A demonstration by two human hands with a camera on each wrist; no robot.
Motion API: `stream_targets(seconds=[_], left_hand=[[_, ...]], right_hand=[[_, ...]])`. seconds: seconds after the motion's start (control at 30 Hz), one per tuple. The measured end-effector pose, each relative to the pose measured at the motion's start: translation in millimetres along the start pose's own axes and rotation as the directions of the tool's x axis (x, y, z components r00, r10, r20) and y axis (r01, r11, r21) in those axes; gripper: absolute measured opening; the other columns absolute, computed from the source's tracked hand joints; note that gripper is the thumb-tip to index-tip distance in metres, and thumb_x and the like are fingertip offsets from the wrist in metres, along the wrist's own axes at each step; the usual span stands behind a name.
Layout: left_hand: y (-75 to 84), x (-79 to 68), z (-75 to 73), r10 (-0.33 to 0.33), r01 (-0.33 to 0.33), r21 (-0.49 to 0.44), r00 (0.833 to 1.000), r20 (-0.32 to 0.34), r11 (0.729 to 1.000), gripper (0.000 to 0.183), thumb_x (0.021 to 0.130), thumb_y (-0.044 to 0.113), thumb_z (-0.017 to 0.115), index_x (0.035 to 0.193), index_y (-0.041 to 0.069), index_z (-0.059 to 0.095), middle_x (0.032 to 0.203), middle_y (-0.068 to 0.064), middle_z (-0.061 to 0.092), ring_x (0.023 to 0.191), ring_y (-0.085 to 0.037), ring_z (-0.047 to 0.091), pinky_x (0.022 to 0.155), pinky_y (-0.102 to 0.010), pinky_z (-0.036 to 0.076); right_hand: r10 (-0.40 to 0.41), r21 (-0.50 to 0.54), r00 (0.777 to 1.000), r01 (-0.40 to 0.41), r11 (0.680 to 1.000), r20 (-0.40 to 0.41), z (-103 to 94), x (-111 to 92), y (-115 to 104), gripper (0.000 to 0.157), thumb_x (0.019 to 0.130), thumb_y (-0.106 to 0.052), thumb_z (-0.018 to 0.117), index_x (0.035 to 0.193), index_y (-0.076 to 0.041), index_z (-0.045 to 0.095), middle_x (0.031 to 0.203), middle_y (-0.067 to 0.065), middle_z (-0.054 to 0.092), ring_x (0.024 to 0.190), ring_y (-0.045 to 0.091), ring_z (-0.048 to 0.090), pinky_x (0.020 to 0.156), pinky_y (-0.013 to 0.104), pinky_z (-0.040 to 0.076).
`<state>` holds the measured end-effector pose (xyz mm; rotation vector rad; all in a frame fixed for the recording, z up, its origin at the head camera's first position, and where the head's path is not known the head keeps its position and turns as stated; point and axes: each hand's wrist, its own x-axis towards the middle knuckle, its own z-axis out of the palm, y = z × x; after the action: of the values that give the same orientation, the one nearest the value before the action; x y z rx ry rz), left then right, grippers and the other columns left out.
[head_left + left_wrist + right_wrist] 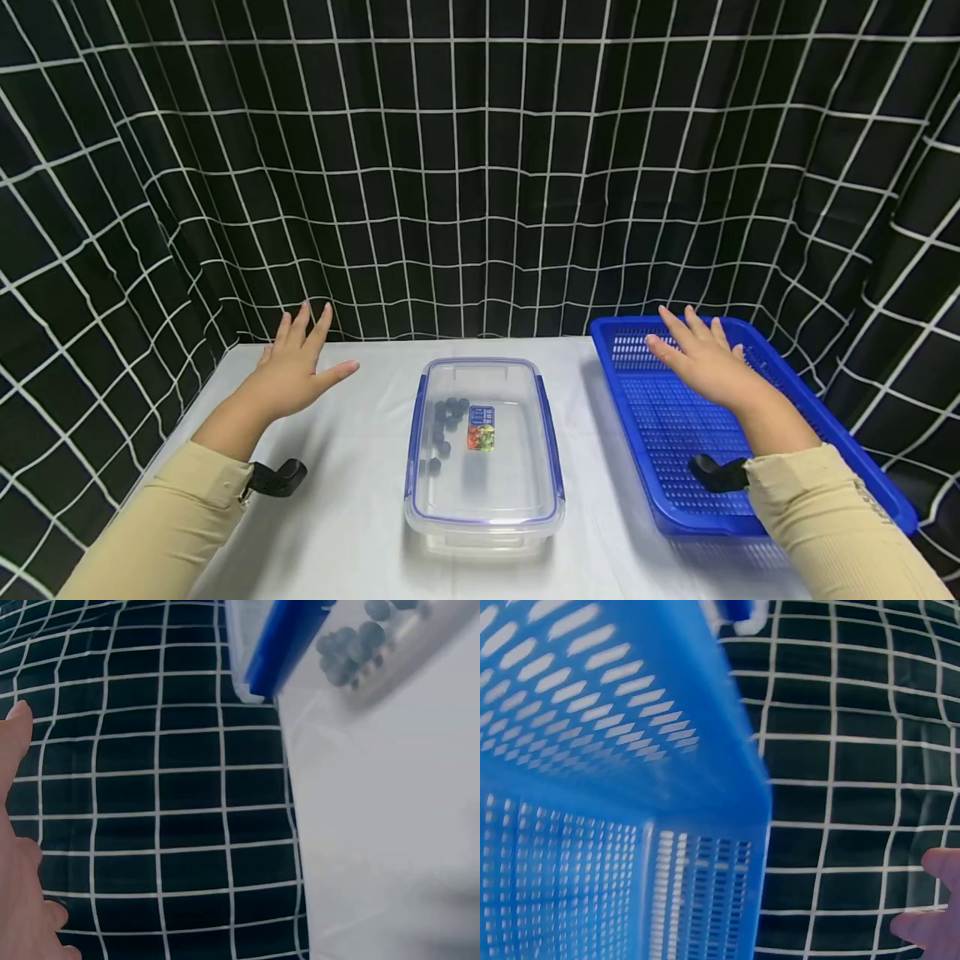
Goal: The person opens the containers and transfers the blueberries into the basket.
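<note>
My left hand (288, 375) hovers over the left side of the table with its fingers spread, holding nothing. Above the blue basket (645, 446) my right hand (707, 367) is held out the same way, fingers apart and nothing in them. Between the hands sits a clear plastic food container (517, 475) with its lid on and blue clips along its long sides. Several small dark balls (444, 448) lie inside it, mostly at its left. A printed label (481, 428) is on the lid. The left wrist view shows the balls (371, 634) through the container wall.
A white cloth covers the table (360, 517). Black curtains (495, 167) with a white grid stand behind it and at both sides. The slotted basket (705, 810) takes up the table's right side. Each wrist wears a black strap with a small camera (281, 477).
</note>
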<state>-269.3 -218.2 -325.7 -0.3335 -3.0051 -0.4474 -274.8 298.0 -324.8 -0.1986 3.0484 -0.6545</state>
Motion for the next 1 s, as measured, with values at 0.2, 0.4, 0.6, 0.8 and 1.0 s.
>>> stream_targets(seconds=[0.2,0.4,0.6,0.8,1.0], left_hand=[[-2.1,0.1,0.7,0.032,-0.034,-0.130,0.999,-0.019,0.991,0.096,0.081,0.067,0.044,0.146,0.022,-0.010,0.150,-0.013,-0.017,0.135,-0.040,-0.015,0.102,-0.071,0.009],[-0.9,-2.3,2.1,0.047,-0.059,-0.283,0.998,-0.050,0.957,0.091,0.086,0.056,0.049,0.145,0.024,-0.013,0.150,-0.015,-0.012,0.135,-0.042,-0.003,0.104,-0.069,0.012],[3.2,-6.1,2.4,0.035,-0.070,-0.384,0.995,-0.098,0.921,0.086,0.089,0.050,0.050,0.146,0.023,-0.008,0.151,-0.016,-0.001,0.135,-0.042,0.011,0.105,-0.065,0.019],[7.7,-8.3,8.4,0.016,-0.054,-0.542,0.997,-0.073,0.839,0.090,0.087,0.044,0.056,0.146,0.022,-0.008,0.151,-0.018,0.005,0.135,-0.040,0.016,0.104,-0.060,0.027],[11.0,-11.3,16.6,0.009,-0.019,-0.614,1.000,-0.019,0.789,0.092,0.084,0.048,0.059,0.146,0.028,-0.007,0.151,-0.017,0.009,0.134,-0.039,0.018,0.102,-0.061,0.030]], right_hand=[[-0.056,0.129,0.998,0.057,0.990,-0.012,-2.4,-2,-10,0.077,0.092,-0.058,0.030,0.147,-0.015,-0.001,0.148,0.025,-0.014,0.130,0.047,-0.018,0.096,0.076,-0.005],[-0.080,0.260,0.997,0.079,0.962,-0.006,-2.6,-5,-26,0.073,0.093,-0.054,0.033,0.147,-0.016,0.002,0.150,0.021,-0.010,0.134,0.046,-0.007,0.097,0.076,0.005],[-0.089,0.405,0.996,0.070,0.911,0.028,1.6,-8,-38,0.073,0.093,-0.052,0.039,0.148,-0.017,0.006,0.150,0.021,0.002,0.134,0.046,0.004,0.101,0.071,0.015],[-0.100,0.476,0.995,0.096,0.874,-0.017,11.3,-12,-52,0.071,0.091,-0.047,0.046,0.147,-0.016,0.014,0.150,0.018,0.011,0.134,0.043,0.014,0.104,0.066,0.020],[-0.081,0.565,0.996,0.092,0.820,-0.044,23.8,-16,-69,0.069,0.092,-0.042,0.049,0.146,-0.015,0.017,0.150,0.019,0.012,0.133,0.043,0.016,0.104,0.065,0.020]])
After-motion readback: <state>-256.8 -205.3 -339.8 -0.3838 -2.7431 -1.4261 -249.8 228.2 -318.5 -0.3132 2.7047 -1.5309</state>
